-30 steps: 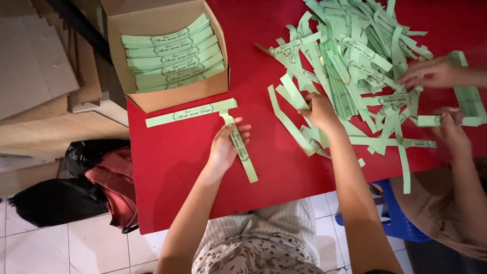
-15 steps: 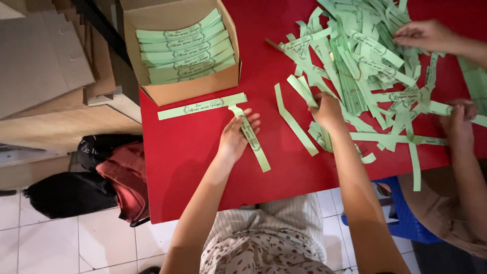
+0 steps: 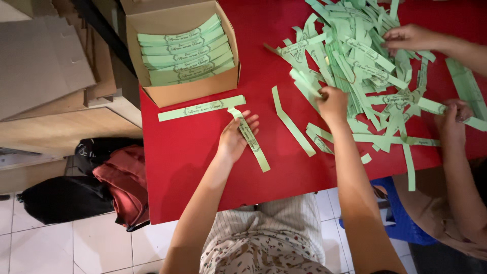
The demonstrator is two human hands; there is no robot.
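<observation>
- Our left hand (image 3: 235, 139) lies flat on the red bench (image 3: 187, 152), fingers spread, pressing a green paper strip (image 3: 249, 138).
- Our right hand (image 3: 332, 101) pinches strips at the pile (image 3: 355, 56) edge.
- A box (image 3: 185, 50) sits beyond our left fingers.

boxes (image 3: 195, 91): 1 | hands: 4, two are mine | loose strips by box: 2 | bags on floor (image 3: 119, 185): 2 | strip pile (image 3: 355, 56): too many to count

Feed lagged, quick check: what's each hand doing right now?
Left hand: open, flat on a green paper strip.
Right hand: closed on strips at the edge of the green pile.
</observation>
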